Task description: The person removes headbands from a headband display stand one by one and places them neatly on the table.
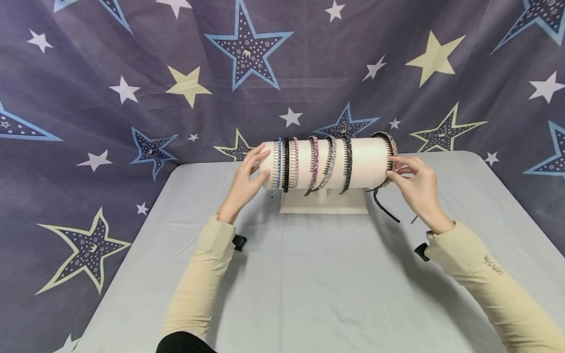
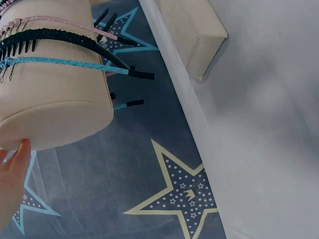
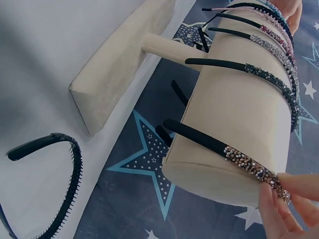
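A cream cylinder stand (image 1: 368, 159) carries several headbands. At its right end, the right hand (image 1: 415, 184) pinches a brown-and-gold glittery headband (image 3: 249, 164) between thumb and fingers; the band sits around the cylinder. The left hand (image 1: 247, 179) rests with spread, lightly bent fingers on the cylinder's left end, beside a blue headband (image 2: 75, 61). In the left wrist view only part of that hand (image 2: 12, 184) shows, touching the end face. Between the hands sit black, pink, magenta, silver and dark glittery bands.
Another black headband (image 3: 76, 174) with small teeth lies on the grey-white tabletop (image 1: 318, 284), behind the stand's right side. The stand's rectangular base (image 1: 300, 205) is on the table. A star-patterned cloth (image 1: 309, 59) hangs behind.
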A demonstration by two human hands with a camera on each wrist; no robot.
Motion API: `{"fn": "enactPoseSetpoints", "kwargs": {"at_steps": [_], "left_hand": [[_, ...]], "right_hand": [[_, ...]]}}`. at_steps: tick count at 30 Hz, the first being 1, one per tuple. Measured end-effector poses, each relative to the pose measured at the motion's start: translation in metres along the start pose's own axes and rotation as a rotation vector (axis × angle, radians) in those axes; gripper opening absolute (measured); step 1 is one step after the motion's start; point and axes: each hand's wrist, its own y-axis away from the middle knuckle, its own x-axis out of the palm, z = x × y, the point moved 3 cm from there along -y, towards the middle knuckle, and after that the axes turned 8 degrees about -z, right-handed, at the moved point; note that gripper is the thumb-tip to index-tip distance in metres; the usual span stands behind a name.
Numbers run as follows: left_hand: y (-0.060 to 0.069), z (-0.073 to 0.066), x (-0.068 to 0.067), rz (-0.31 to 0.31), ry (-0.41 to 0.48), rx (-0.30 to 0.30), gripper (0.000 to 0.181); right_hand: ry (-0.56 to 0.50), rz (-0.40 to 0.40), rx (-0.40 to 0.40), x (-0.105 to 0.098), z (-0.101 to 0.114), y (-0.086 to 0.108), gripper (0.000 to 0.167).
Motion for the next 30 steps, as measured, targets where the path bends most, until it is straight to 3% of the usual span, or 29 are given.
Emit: {"fn": "enactPoseSetpoints", "kwargs": {"at_steps": [3,10,18,24,30], "left_hand": [[0.002,-0.013,-0.001,0.001,-0.013,-0.001,0.039],[0.002,-0.016,-0.001,0.008,-0.015,-0.006,0.039],[-0.002,0.018,0.002,0.000,-0.006,-0.002,0.041],[-0.002,0.022,0.003,-0.005,-0.018,0.023,0.041],[-0.002,0.020,0.002,-0.006,-0.012,0.010,0.041]], "right_hand": [[-0.001,0.002,0.005,-0.001,-0.001,-0.001,0.027],[-0.013,0.007,0.010,-0.004,-0.001,-0.002,0.027],[-0.016,0.003,0.030,-0.011,-0.007,-0.003,0.028],[-0.001,-0.016,0.033,-0.015,-0.014,-0.005,0.028],[0.029,-0.037,0.028,-0.021,-0.020,-0.007,0.028]]}}
